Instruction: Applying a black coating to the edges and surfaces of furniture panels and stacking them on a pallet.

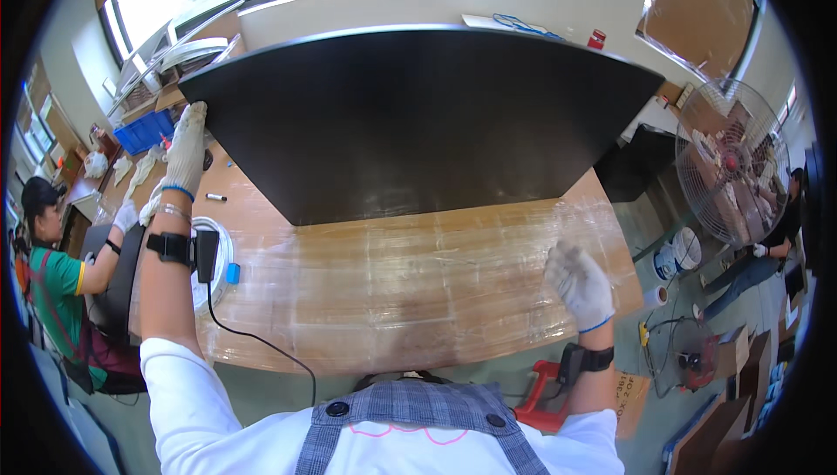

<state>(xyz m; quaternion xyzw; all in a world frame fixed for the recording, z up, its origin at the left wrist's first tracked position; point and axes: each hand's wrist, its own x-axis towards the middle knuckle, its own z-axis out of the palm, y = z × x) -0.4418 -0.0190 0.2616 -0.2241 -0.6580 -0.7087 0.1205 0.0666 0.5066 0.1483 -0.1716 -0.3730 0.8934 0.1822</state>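
A large black panel [418,117] stands on edge, tilted, on the work table [418,300], whose top is covered with clear plastic film. My left hand [187,148], in a whitish knit glove with a blue cuff, grips the panel's upper left corner. Its fingertips are partly hidden behind the edge. In a similar glove, my right hand [580,285] hovers over the right side of the table, apart from the panel. Its fingers are loosely bent and nothing shows in them.
White coiled strip [225,248], a blue block [233,273] and a marker [216,198] lie at left. A co-worker [65,274] works at far left. Right of the table are a fan [731,161], a bucket [684,248] and another person [767,244]. A red tool [542,396] is beside my right forearm.
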